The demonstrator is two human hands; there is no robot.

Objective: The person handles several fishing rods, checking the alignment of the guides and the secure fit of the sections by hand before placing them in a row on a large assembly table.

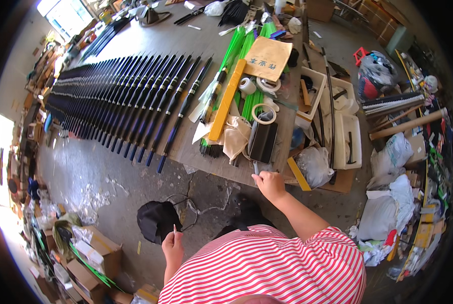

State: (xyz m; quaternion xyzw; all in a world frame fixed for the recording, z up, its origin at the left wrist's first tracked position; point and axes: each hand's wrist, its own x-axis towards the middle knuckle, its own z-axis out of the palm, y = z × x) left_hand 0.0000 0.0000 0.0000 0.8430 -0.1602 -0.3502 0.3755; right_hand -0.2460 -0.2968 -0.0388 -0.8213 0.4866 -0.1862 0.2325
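R grip (271,186) clamped on grey handle (256,167) at bench (187,145) edge, prob. to steady it; L grip (172,246) pinches thin pale stick (174,228), tip up. Dark rods (173,134) side by side, prob. kept sep. for easy pickup.

- One left hand (173,247)
- One right hand (271,185)
- One brown booklet (268,58)
- One long yellow bar (227,101)
- Three pale rolls (248,88)
- One cardboard tube (408,124)
- One striped shirt (267,263)
- More than a dozen dark rods (186,104), overlapping too closely for an exact count
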